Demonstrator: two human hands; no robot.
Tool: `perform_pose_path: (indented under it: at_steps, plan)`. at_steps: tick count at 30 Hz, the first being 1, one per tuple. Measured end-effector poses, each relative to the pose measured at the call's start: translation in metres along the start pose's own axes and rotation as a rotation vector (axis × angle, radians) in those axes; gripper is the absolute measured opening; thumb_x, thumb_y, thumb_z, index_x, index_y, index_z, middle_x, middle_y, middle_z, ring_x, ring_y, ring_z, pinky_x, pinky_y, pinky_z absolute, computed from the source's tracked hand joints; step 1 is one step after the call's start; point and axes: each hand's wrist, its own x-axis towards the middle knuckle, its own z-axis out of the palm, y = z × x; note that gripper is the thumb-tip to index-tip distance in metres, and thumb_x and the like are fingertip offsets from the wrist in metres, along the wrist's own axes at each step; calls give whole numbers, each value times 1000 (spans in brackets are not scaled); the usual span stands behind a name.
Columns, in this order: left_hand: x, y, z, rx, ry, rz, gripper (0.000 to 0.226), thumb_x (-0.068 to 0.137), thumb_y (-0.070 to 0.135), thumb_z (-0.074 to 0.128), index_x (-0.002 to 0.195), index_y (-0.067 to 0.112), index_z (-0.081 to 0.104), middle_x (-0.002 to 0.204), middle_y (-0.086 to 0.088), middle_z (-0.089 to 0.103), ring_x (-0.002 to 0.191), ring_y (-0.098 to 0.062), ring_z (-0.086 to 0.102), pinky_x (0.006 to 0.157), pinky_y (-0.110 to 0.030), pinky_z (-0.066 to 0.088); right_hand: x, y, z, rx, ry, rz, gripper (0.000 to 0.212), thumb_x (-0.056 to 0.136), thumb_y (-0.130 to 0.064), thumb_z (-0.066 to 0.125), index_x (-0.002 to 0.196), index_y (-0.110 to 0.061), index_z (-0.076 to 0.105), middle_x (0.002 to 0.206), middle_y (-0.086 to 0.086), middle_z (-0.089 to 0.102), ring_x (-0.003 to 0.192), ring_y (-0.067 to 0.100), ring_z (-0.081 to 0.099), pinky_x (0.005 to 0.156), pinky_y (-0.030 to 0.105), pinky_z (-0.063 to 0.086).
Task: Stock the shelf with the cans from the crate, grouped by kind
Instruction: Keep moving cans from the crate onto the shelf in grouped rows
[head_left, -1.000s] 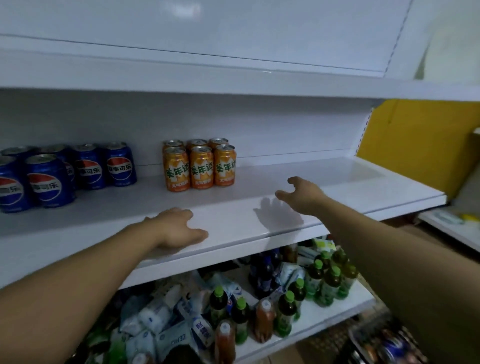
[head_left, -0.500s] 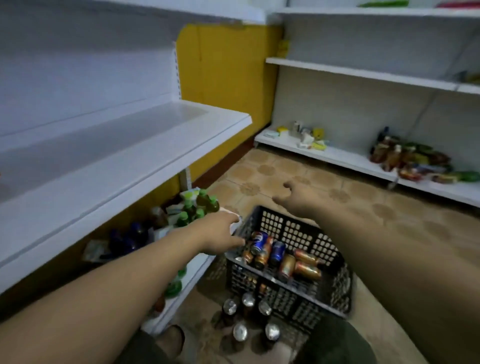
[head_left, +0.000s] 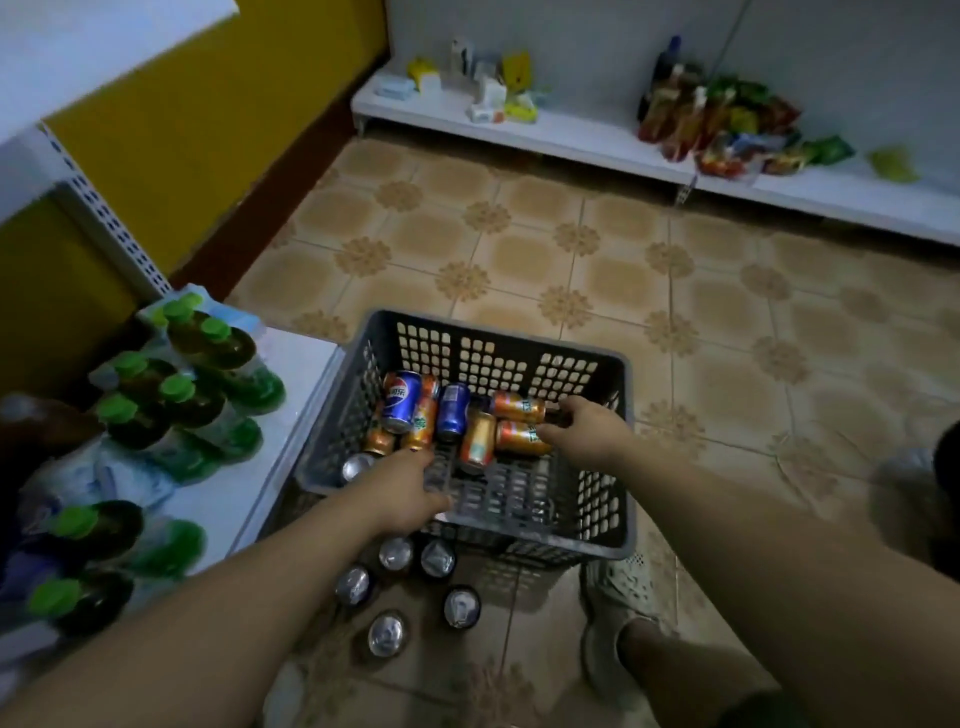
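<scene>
Down at crate (head_left: 627, 467), L hand (head_left: 410, 488) & R hand (head_left: 587, 431) are reaching among cans (head_left: 478, 436); can't tell either grip. Approx. nine cans lying inside, so stocking's looking unfinished.

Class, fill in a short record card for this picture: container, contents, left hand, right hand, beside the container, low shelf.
container: grey crate on the tiled floor
contents: blue cans and orange cans, lying mixed
left hand: reaching into the crate's near left side; grip unclear
right hand: at the ends of two orange cans; grip unclear
beside the container: five upright cans in front of it
low shelf: green-capped bottles, on the left
</scene>
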Motion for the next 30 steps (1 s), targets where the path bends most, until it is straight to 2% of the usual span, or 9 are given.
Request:
perform_pose_path:
  at_steps: [3, 7, 11, 16, 19, 22, 24, 26, 30]
  plan:
    - [59, -9, 9, -56, -51, -37, 65, 81, 44, 65, 138, 19, 44, 138, -4, 50, 118, -22, 53, 98, -38, 46, 54, 10, 18, 63, -54, 32, 58, 91, -44, 59, 140, -18, 42, 121, 5, 58, 101, 20, 57, 87, 34, 49]
    - [139, -24, 23, -155, -58, -93, 69, 80, 44, 66, 139, 20, 43, 139, -3, 50, 119, -23, 52, 99, -39, 45, 135, 13, 46, 43, -110, 59, 57, 91, -42, 59, 139, -17, 41, 127, 10, 55, 110, 24, 55, 96, 39, 47]
    - [202, -45, 50, -235, -117, -143, 67, 79, 42, 68, 137, 19, 44, 137, -4, 51, 120, -24, 51, 101, -42, 44, 203, 18, 86, 22, -146, 54, 56, 92, -39, 60, 141, -19, 42, 128, 10, 55, 111, 24, 56, 94, 34, 47]
    - [252, -72, 84, -273, -176, -181, 74, 82, 43, 67, 144, 18, 36, 145, -1, 43, 127, -24, 46, 104, -40, 41, 265, 29, 144, 13, -202, 54, 58, 89, -40, 62, 138, -18, 43, 128, 11, 57, 112, 27, 58, 95, 46, 50]
    - [272, -83, 102, -264, -227, -189, 75, 84, 41, 66, 147, 18, 30, 150, -3, 36, 131, -24, 42, 106, -41, 39, 289, 34, 170, -73, -204, 26, 63, 89, -38, 63, 140, -12, 39, 137, 14, 50, 122, 30, 51, 100, 47, 46]
    - [291, -93, 110, -298, -261, -213, 72, 85, 37, 66, 146, 19, 32, 147, -2, 39, 126, -23, 45, 104, -39, 42, 310, 36, 190, -217, -202, -14, 89, 87, -47, 62, 153, -17, 11, 158, 10, 20, 144, 32, 20, 116, 49, 23]
    - [301, -99, 112, -337, -269, -223, 66, 86, 33, 67, 143, 19, 37, 140, -1, 46, 117, -19, 50, 95, -32, 45, 319, 33, 199, -333, -189, -42, 100, 82, -56, 63, 154, -20, 2, 160, 8, 11, 146, 33, 11, 115, 53, 15]
    - [305, -102, 113, -356, -276, -235, 66, 87, 31, 67, 143, 19, 36, 138, -1, 46, 112, -18, 50, 89, -29, 43, 324, 29, 202, -376, -151, -29, 102, 76, -58, 69, 151, -17, 13, 154, 13, 20, 141, 34, 20, 112, 52, 20]
    - [299, -109, 113, -341, -301, -234, 75, 82, 39, 69, 146, 21, 33, 143, 0, 44, 123, -23, 49, 99, -39, 45, 322, 28, 208, -187, -96, 9, 85, 69, -46, 81, 136, -21, 35, 140, 13, 38, 130, 33, 38, 106, 47, 37]
